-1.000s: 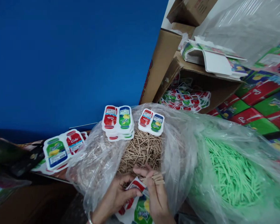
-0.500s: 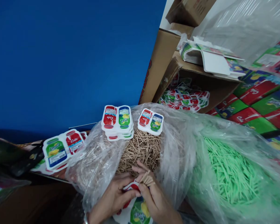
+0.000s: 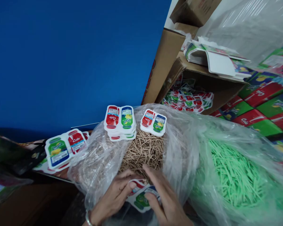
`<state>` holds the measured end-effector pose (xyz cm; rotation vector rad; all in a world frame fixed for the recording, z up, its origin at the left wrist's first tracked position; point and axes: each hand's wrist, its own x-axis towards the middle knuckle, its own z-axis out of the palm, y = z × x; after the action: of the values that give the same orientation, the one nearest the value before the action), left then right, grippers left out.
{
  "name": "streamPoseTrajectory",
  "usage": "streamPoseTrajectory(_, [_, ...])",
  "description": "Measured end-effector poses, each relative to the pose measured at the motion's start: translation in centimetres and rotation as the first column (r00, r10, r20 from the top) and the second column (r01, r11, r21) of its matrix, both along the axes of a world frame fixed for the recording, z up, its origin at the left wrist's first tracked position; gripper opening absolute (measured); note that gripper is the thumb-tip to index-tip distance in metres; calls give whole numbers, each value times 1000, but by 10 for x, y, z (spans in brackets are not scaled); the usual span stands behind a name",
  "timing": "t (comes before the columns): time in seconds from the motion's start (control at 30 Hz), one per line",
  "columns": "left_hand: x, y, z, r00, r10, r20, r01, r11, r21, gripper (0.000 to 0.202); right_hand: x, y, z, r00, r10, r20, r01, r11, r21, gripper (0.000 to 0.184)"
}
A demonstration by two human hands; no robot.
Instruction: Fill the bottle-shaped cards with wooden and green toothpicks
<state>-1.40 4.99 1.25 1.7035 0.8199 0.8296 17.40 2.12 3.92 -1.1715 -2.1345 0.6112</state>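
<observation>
A printed double packet [image 3: 141,201], its panels red and green-blue like the other Cola and lemon packets, is low in the middle, over the near side of the stick bag. My left hand [image 3: 116,191] grips its left side, thumb on the front. My right hand [image 3: 163,201] has its thumb on the right side, with the fingers stretched over the top edge. A few brown stick ends show at that edge between the hands; the rest is hidden by the fingers. Just beyond lies a heap of short brown sticks [image 3: 146,150] in a clear plastic bag [image 3: 179,150].
Stacked double packets [image 3: 119,121] and a smaller pile [image 3: 153,123] rest on the bag's far side. More packets [image 3: 66,147] lie at left. Green sticks [image 3: 235,175] fill another bag at right. A cardboard box [image 3: 226,91] holds many packets behind; a blue panel [image 3: 73,62] stands at left.
The bunch of brown sticks in my right hand has gone down to the packet's top edge, mostly out of sight. The packet has tilted up, and my right fingers have straightened.
</observation>
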Motion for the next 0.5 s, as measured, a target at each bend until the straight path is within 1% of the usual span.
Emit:
streamPoseTrajectory(0.07, [-1, 1, 0, 999, 21, 33, -21, 1000, -2, 36, 3, 2, 4, 1000, 19, -2, -19, 999, 26, 62])
streamPoseTrajectory(0.17, [-2, 1, -3, 996, 59, 68, -60, 998, 2, 34, 6, 5, 3, 998, 66, -8, -65, 995, 78, 55])
streamPoseTrajectory(0.27, [-3, 1, -5, 995, 72, 75, -72, 997, 1, 32, 4, 7, 3, 999, 27, -41, -24, 996, 88, 45])
streamPoseTrajectory(0.4, [-2, 0, -3, 996, 62, 70, -67, 995, 70, 31, -4, 7, 11, 997, 50, 61, -50, 999, -9, 27])
streamPoseTrajectory(0.43, [-1, 0, -2, 996, 60, 68, -65, 995, 75, 31, -5, 7, 13, 996, 63, 65, -60, 997, -41, 24])
streamPoseTrajectory(0.5, [0, -1, 0, 996, 64, 66, -68, 996, 53, 32, -2, 5, 13, 999, 46, -14, -47, 996, -81, 22])
